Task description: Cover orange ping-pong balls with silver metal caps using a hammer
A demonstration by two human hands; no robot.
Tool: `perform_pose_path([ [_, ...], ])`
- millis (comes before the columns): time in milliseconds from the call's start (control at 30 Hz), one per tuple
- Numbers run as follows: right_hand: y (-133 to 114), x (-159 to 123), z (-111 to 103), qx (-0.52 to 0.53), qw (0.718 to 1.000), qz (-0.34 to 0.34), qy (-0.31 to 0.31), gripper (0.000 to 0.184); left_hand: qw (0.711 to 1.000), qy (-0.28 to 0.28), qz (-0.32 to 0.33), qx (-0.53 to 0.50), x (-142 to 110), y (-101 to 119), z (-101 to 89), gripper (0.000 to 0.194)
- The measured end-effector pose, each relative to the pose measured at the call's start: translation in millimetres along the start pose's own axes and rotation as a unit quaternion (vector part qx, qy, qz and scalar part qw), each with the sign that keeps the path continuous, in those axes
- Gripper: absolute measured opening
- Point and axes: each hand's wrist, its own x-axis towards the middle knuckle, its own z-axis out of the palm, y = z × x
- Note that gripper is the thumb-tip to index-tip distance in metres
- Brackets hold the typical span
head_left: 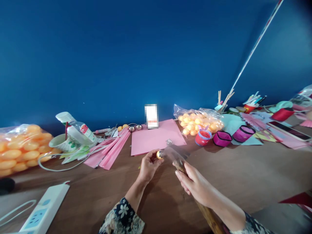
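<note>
Between the fingertips of my left hand (pixel 149 166), a small yellow-orange ball (pixel 159 155) is pinched, with a silvery dark patch on its right side. My right hand (pixel 191 182) is wrapped round a wooden-handled tool (pixel 179 166). The tool's grey, blade-like head is smeared and looks see-through, so its exact kind is unclear. That head is close to the ball's right side; whether they touch I cannot tell. Just beyond lies a small silvery cluster (pixel 168 141) at the near edge of a pink paper sheet (pixel 156 138).
At left are a bag of orange balls (pixel 21 149), a tilted bottle (pixel 83 131), pink strips (pixel 113 149), a white cable and a power strip (pixel 46 208). Another bag of balls (pixel 195 122), a red cup (pixel 203 137), purple rings (pixel 222 138) and a phone (pixel 290 130) lie rightward. A blue wall stands behind.
</note>
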Motion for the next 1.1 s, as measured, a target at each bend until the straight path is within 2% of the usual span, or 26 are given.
perform_pose_path([
  [167, -3, -1, -2, -0.008, 1.000, 0.002, -0.004, 0.026, 1.000, 0.019, 0.012, 0.014, -1, 4, 2.2, 0.041],
  [333, -1, 2, -1, 0.003, 1.000, 0.009, -0.018, 0.026, 1.000, -0.005, 0.008, -0.006, -3, 7, 3.0, 0.040],
  [433, -4, 2, -3, 0.020, 1.000, 0.008, -0.021, 0.026, 1.000, 0.002, 0.001, -0.020, -3, 6, 1.1, 0.040],
  [667, -14, -3, -7, 0.036, 0.999, 0.009, -0.007, 0.024, 0.989, -0.026, -0.031, -0.141, -3, 2, -4.0, 0.040],
  [833, -14, -4, -7, 0.039, 0.999, 0.016, -0.016, 0.024, 0.979, -0.044, -0.058, -0.188, -5, 7, -2.1, 0.043],
  [1100, -15, -7, -5, 0.040, 0.999, 0.016, -0.006, 0.028, 0.982, -0.021, -0.078, -0.171, -5, 11, -1.0, 0.031],
])
